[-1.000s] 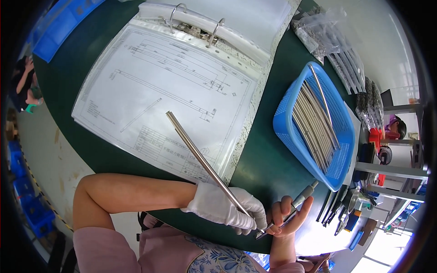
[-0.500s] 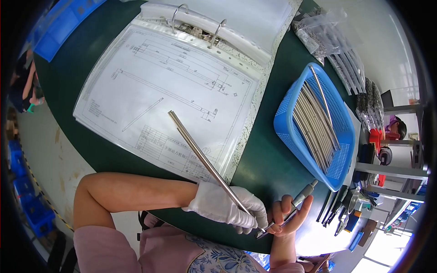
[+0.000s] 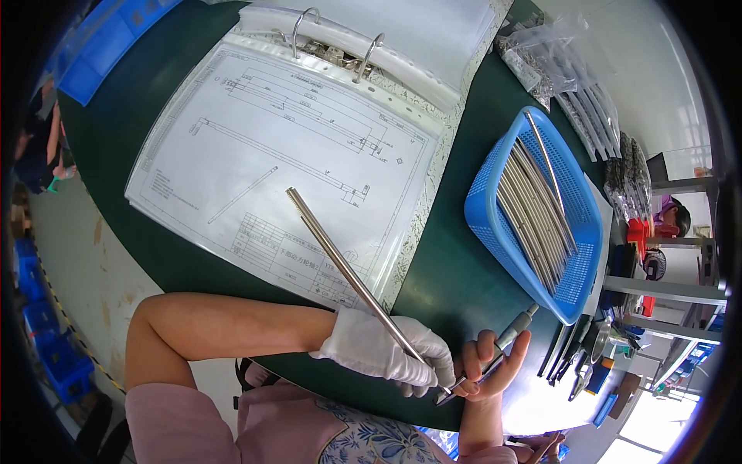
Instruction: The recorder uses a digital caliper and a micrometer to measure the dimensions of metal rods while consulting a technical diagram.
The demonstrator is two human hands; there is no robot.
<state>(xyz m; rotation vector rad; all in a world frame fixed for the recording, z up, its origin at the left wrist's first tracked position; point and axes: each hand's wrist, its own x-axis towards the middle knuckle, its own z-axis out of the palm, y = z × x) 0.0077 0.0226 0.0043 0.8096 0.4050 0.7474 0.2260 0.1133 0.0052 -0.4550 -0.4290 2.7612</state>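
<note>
My left hand (image 3: pixel 384 349), in a white glove, grips a long thin metal rod (image 3: pixel 345 268) near its lower end. The rod slants up and to the left over an open ring binder (image 3: pixel 309 124) showing a technical drawing in a plastic sleeve. My bare right hand (image 3: pixel 488 363) holds a grey pen-shaped tool (image 3: pixel 495 349), its tip pointing at the rod's lower end by the gloved fingers. Both hands sit at the near edge of the dark green table (image 3: pixel 448 271).
A blue plastic basket (image 3: pixel 573 288) filled with several similar metal rods stands to the right. Clear bags of small parts (image 3: pixel 556 69) lie at the far right. Hand tools (image 3: pixel 580 363) lie beside the basket's near end. A blue bin (image 3: pixel 108 46) sits at the far left.
The rod and both hands have stayed almost still; the rod's upper end has shifted only slightly over the drawing.
</note>
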